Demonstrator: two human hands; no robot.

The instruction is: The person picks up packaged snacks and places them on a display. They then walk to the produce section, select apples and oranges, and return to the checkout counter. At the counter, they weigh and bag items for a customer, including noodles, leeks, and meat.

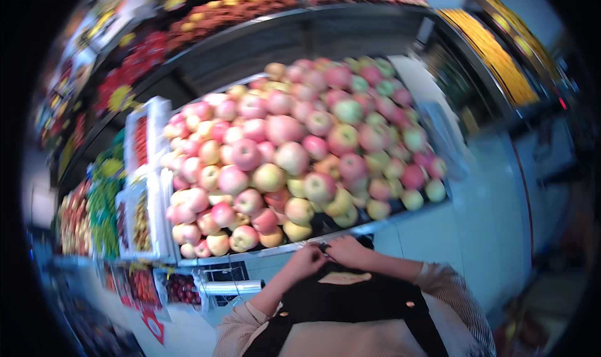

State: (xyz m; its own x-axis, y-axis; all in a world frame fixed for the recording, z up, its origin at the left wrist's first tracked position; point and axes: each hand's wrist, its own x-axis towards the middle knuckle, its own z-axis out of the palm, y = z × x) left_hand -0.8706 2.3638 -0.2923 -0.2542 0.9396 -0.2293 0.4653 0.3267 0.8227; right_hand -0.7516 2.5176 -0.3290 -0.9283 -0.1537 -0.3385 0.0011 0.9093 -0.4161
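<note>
My left hand (307,262) and my right hand (348,252) meet in front of my black apron (350,298), close to the front rail (286,250) of a fruit stand. Their fingers are bent. A small dark thing shows where they come together; blur hides what it is and whether either hand grips it. Beyond the rail rises a broad heap of red and yellow-green apples (284,157). Its front row of fruit is nearest to my hands.
White foam boxes (162,216) of small fruit flank the heap on the left. Below them are a roll of clear bags (232,287) and dark round fruit (182,289). A produce shelf (281,16) runs behind. Pale tiled floor (488,207) lies to the right.
</note>
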